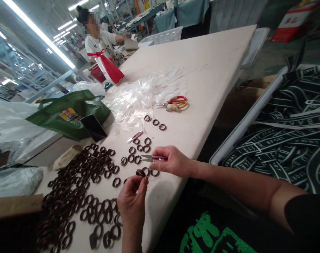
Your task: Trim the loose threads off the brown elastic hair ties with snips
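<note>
My left hand point(134, 195) pinches a small dark brown loop point(140, 173) between thumb and fingertips, just above the table. My right hand point(172, 161) is closed around a pair of thread snips point(160, 158), whose pointed blades reach left over the table, above the held loop. Several more brown loops lie close to both hands, such as one loop point(154, 172) below the snips. A large heap of the same loops point(78, 175) spreads to the left of my left hand. A second pair of thread snips point(135, 137) rests on the table beyond the hands.
Red-and-yellow-handled scissors point(177, 103) lie farther up the pale table point(210, 66), beside clear plastic bags point(139, 93). A green bag point(70, 114) and a dark phone point(94, 127) are at left. At right stands a bin of printed straps point(276, 151). A person point(102, 40) works at the far end.
</note>
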Available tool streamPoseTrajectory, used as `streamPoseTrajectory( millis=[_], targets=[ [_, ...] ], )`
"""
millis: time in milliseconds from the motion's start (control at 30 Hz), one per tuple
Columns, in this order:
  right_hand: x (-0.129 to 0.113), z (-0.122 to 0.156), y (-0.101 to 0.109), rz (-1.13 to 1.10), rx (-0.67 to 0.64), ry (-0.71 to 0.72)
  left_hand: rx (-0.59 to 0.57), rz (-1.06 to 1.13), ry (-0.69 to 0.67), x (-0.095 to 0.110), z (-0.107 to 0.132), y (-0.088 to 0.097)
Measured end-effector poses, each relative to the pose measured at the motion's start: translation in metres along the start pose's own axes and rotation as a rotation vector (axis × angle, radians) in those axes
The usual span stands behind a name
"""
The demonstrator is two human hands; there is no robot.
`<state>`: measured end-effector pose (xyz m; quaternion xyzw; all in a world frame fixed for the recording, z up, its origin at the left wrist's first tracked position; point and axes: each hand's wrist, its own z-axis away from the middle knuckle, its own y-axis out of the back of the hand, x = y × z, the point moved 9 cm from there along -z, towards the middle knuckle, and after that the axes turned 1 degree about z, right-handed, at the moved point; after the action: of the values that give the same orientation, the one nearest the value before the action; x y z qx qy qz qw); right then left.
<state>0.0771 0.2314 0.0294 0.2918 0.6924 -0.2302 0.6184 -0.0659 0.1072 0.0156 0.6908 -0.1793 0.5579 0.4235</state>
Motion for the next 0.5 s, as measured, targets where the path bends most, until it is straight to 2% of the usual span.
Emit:
streamPoseTrajectory(
  millis=[100,167,333,500],
  targets=[
    [0.000,-0.007,-0.019,-0.068,-0.044,-0.017,-0.038,-0.131,-0.118,0.013,0.006,-0.005],
    [0.000,-0.011,-0.029,-0.112,-0.066,-0.022,-0.026,-0.100,-0.117,0.015,0.010,-0.004],
    [0.006,-0.016,-0.042,-0.428,-0.132,-0.119,0.062,0.434,0.167,-0.013,0.013,-0.001],
    [0.015,-0.018,-0.050,-0.507,-0.170,-0.166,0.002,0.674,0.389,-0.037,0.015,-0.018]
  ],
)
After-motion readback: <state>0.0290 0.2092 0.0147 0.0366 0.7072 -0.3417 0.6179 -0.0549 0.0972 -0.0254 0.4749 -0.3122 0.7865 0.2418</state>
